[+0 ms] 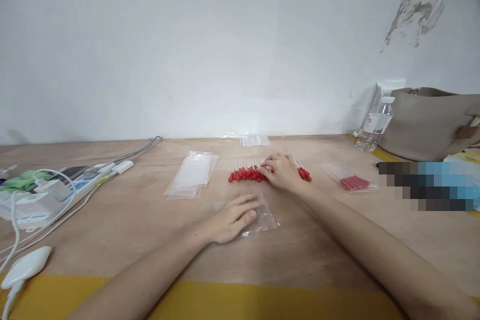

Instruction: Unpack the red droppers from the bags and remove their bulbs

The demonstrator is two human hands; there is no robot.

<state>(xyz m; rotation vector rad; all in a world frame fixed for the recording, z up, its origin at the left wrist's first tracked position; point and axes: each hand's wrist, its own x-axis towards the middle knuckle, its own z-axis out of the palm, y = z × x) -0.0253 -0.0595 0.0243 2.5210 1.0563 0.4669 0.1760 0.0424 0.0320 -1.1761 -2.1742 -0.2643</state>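
My left hand (234,217) lies flat with fingers stretched out on a clear zip bag (262,217) with a red seal line, pressing it to the table. Beyond it, a row of thin white sticks with bulbous red ends (243,174) lies side by side, red ends toward me. My right hand (282,171) is over the row, its fingers bent down and closed around red ends; how many it grips is hidden. Left of the row sits a stack of clear bags (193,175). To the right, a filled bag (352,181) holds several red-ended sticks.
Another clear bag (255,140) lies by the wall. On the left are a power strip (84,182) with chargers, loose white cables and a white plug (26,266). At right stand a plastic bottle (376,124) and a beige handbag (423,125), near a blurred-out patch.
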